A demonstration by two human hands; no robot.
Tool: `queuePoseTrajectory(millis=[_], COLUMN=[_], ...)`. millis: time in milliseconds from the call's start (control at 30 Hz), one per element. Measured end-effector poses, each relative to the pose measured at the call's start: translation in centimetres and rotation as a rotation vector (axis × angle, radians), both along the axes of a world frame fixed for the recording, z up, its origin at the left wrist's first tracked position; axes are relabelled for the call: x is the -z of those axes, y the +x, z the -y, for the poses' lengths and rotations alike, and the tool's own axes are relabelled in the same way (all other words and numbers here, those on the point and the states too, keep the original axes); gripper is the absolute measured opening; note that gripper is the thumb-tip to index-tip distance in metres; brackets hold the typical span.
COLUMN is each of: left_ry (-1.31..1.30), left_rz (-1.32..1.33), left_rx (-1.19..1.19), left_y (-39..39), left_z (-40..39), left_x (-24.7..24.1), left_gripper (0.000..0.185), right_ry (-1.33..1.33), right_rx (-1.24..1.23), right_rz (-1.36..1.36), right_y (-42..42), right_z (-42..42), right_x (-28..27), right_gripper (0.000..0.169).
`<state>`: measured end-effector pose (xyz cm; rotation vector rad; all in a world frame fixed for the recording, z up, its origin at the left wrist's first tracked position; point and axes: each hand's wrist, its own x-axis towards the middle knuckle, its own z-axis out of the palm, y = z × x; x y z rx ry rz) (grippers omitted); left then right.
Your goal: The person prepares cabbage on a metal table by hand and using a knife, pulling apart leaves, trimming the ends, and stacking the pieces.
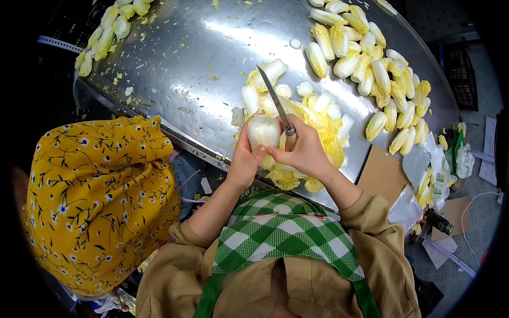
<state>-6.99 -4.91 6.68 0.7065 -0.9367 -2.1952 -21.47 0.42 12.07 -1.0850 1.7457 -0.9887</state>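
Observation:
My left hand (pixel 245 161) is wrapped around the side of a pale napa cabbage head (pixel 263 131), its smooth white base facing up. In my right hand (pixel 306 149) is a knife with a wooden handle (pixel 291 140); its narrow blade (pixel 274 95) points away from me and up to the left. My right thumb also touches the cabbage. Beneath and beyond both hands lies a heap of loose yellow and white cabbage leaves (pixel 328 131). Round cut cabbage stem ends (pixel 304 88) lie at the heap's far side.
A large pile of trimmed cabbages (pixel 379 77) covers the right of the metal table (pixel 179 67); more cabbages (pixel 104 37) lie far left. Leaf scraps dot the surface. Close on my left is a person in a yellow floral top (pixel 103 198). Cardboard (pixel 383 171) and plastic bags stand at right.

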Motion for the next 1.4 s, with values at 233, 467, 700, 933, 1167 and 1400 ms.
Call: queuePoseTrajectory(millis=[233, 467, 700, 933, 1167, 1400], left_ry=[-0.193, 0.230, 0.207, -0.063, -0.314, -0.202], left_rz=[0.070, -0.075, 0.003, -0.028, 0.021, -0.007], left_rx=[-0.102, -0.149, -0.139, -0.040, -0.068, -0.107], left_y=[0.4, 1.5, 0.9, 0.9, 1.2, 1.3], left_z=[-0.1, 1.6, 1.5, -0.1, -0.4, -0.1], left_x=[0.5, 0.7, -0.5, -0.1, -0.2, -0.7], left_gripper=[0.072, 0.043, 0.049, 0.045, 0.048, 0.050], right_ry=[-0.136, 0.113, -0.227, -0.146, -0.276, -0.059], right_rx=[0.075, 0.256, 0.084, -0.031, -0.012, -0.014], right_rz=[0.065, 0.032, -0.435, 0.086, 0.197, 0.286], right_y=[0.5, -2.0, -1.9, 0.2, 0.2, -0.4], right_z=[-0.4, -0.8, -0.7, -1.0, -1.6, -2.2], right_x=[0.6, 2.3, 1.6, -0.3, 0.8, 1.0], right_gripper=[0.038, 0.038, 0.054, 0.062, 0.054, 0.049])
